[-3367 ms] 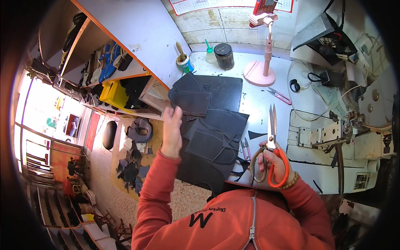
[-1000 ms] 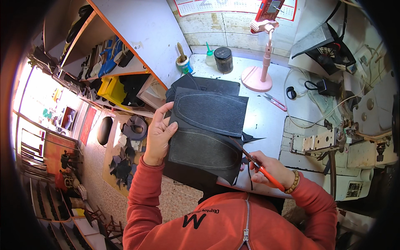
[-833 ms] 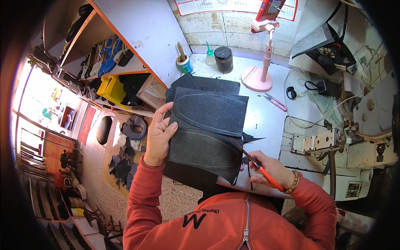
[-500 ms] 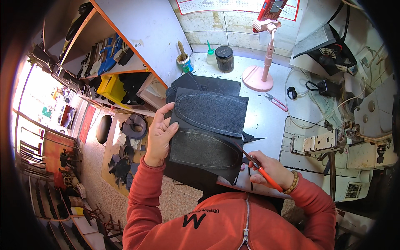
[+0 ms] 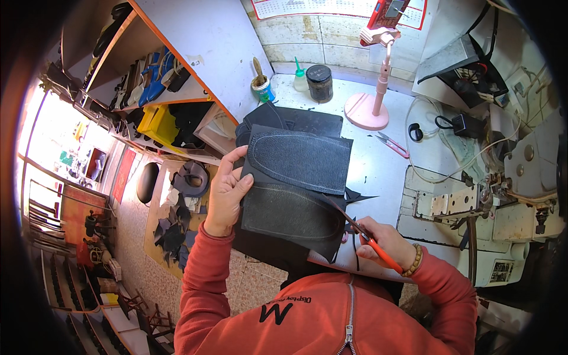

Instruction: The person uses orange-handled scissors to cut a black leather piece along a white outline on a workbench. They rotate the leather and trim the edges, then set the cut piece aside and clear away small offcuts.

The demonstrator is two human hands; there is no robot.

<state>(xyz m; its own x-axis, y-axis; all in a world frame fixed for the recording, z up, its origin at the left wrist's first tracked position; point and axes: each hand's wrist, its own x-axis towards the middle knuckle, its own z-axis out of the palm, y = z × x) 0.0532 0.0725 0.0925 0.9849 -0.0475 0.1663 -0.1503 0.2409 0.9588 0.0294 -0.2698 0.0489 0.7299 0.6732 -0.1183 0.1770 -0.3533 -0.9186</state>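
Note:
My left hand (image 5: 228, 189) pinches the left edge of a black leather piece (image 5: 299, 163), thumb on top. Pale stitching traces two rounded outlines on the leather, one above the other. In my right hand (image 5: 386, 244) are scissors with red-orange handles (image 5: 383, 254). Their blades reach the right side of the leather, between the two outlines; how far the blades are parted cannot be made out. Dark offcuts (image 5: 358, 196) lie by the leather's right edge. Beyond it, more black leather pieces (image 5: 319, 120) rest on the white table.
Behind stand a can with a brush (image 5: 263, 90), a green-tipped bottle (image 5: 299, 80), a dark jar (image 5: 320, 84) and a pink phone stand (image 5: 367, 112). Pink-handled snips (image 5: 393, 145) lie on the table. A sewing machine (image 5: 526, 183) is at right, shelves (image 5: 171, 97) at left.
The scissors and my right hand have shifted very slightly at the leather's right side. My left hand and the leather stay nearly in place.

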